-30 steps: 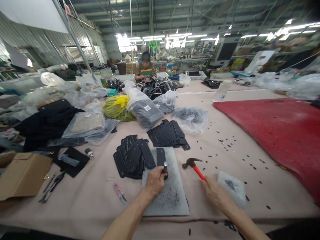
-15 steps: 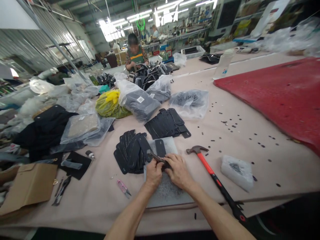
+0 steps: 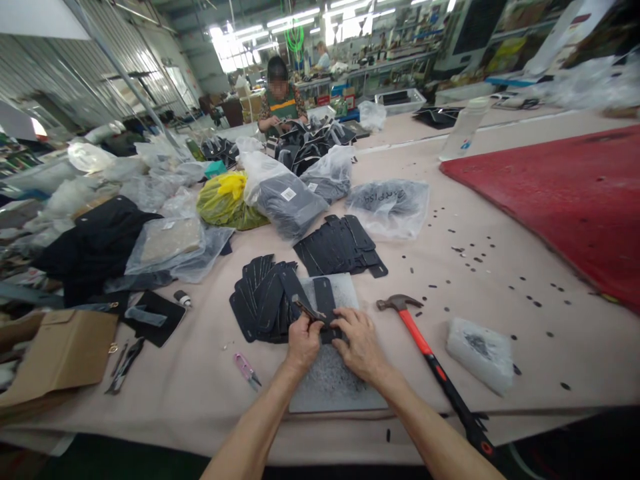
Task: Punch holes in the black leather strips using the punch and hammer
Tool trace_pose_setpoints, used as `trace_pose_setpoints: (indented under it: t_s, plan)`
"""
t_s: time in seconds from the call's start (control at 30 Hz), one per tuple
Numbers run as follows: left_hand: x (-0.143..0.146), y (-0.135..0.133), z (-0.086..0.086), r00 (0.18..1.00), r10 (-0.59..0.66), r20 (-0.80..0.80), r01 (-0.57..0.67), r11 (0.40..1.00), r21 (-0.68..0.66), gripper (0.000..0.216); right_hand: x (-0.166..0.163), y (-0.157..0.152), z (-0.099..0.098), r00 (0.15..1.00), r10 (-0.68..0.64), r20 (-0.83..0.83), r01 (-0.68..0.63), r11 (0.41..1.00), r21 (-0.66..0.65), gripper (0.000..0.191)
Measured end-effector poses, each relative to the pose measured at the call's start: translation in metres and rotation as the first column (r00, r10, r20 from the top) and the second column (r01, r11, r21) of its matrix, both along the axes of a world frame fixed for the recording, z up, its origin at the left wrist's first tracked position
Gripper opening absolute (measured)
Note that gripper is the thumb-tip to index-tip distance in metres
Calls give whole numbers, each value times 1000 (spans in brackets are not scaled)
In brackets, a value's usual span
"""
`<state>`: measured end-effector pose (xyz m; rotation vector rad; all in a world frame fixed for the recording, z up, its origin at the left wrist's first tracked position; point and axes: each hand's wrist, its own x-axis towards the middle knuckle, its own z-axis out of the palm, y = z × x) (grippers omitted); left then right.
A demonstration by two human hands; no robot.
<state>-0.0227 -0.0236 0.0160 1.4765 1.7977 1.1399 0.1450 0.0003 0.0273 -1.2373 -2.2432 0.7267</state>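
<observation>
My left hand point(image 3: 304, 343) is closed around a dark metal punch-like tool point(image 3: 306, 307), which slants up and to the left. Under it lies a black strip point(image 3: 325, 295) with a rounded end, flat on a pale, speckled board point(image 3: 333, 383). The fingertips and thumb of my right hand point(image 3: 361, 343) grip the strip's lower right edge. To the left of the board, a fanned pile of black strips point(image 3: 265, 300) overlaps its edge. A second stack of black strips point(image 3: 340, 245) sits just beyond. A claw hammer point(image 3: 419, 337) with a red and black handle rests right of my right hand.
Pink thread snips point(image 3: 246, 369) lie left of the board. A white wrapped block point(image 3: 481, 355) and scattered black bits are on the right, near a red sheet point(image 3: 555, 193). Plastic bags point(image 3: 287, 197) and a cardboard box point(image 3: 63, 350) stand around; a person point(image 3: 283, 100) works across the table.
The tool in my left hand has come away from my right hand and tipped left. My right fingers have moved from the tool to the strip, more of which now shows.
</observation>
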Motion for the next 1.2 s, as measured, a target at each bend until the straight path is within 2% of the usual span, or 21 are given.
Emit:
trace_pose_setpoints:
  t_s: [0.23, 0.37, 0.47, 0.57, 0.7, 0.83, 0.9, 0.97, 1.03, 1.1, 1.2]
  plan:
    - [1, -1, -4, 1000, 8, -2, -8, 1000, 5, 19, 3, 3, -14, 999, 24, -28, -24, 1000, -15, 16]
    - [1, 0, -4, 1000, 22, 6, -22, 1000, 3, 19, 6, 5, -14, 997, -1, -75, -1, 1000, -24, 16]
    - [1, -1, -3, 999, 24, 33, -24, 999, 21, 20, -3, -3, -9, 996, -85, -2, 85, 995, 43, 39]
    - [0, -5, -4, 995, 47, 87, -51, 998, 43, 20, -22, -12, -10, 966, -231, 113, 215, 967, 133, 58]
    - [-2, -7, -8, 988, 127, 82, -132, 990, 57, 20, -39, -5, -20, 911, -389, 136, 361, 913, 192, 61]
    - [-3, -7, -8, 985, 140, 96, -146, 987, 64, 20, -24, 15, -22, 889, -431, 155, 412, 900, 139, 54]
    - [-3, -8, -7, 986, 124, 112, -132, 989, 63, 19, -8, 24, -17, 877, -428, 219, 422, 903, 75, 43]
    - [-4, -8, -5, 985, 114, 131, -123, 991, 60, 17, 7, 31, -9, 880, -392, 268, 405, 914, 7, 25]
    - [-4, -8, -5, 983, 111, 149, -121, 991, 60, 17, 17, 38, 3, 923, -310, 229, 334, 940, -72, 13]
    - [-4, -8, -5, 982, 111, 154, -122, 991, 58, 18, 21, 49, 20, 963, -252, 95, 265, 950, -167, 19]
    - [-3, -8, -8, 986, 108, 127, -114, 992, 48, 17, 16, 78, 54, 948, -316, -31, 300, 924, -238, 30]
